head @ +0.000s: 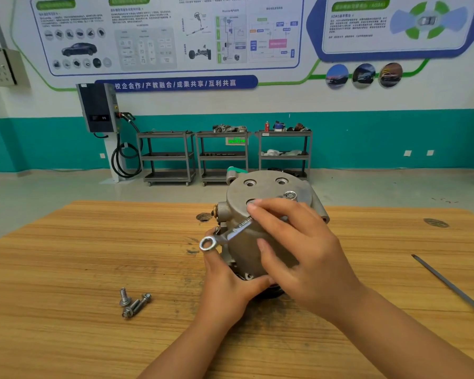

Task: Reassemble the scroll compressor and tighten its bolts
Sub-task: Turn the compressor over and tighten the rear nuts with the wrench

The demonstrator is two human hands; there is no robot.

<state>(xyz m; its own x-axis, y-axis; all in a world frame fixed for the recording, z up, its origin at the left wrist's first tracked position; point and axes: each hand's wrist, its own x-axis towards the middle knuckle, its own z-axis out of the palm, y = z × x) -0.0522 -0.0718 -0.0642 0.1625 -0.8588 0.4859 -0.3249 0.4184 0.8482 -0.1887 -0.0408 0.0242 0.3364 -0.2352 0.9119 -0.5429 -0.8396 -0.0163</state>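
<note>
On the table (pixel 93 255), the left hand (pixel 225 285) clasps the compressor (pixel 268 187), the right hand (pixel 304 253) grips a wrench (pixel 230 232); loose bolts (pixel 133 303) at eight o'clock.

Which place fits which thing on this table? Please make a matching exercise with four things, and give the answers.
Things: 1 wrench, 2 loose bolts, 3 long thin tool, 4 compressor.
Places: A near the right edge of the table, B in the right hand, C held by the left hand, D lying left of the compressor.
Pairs: 1-B, 2-D, 3-A, 4-C.

matt cast-metal compressor (pixel 268 214), shiny wrench (pixel 225 235), wood-grain table (pixel 93 255)
</note>
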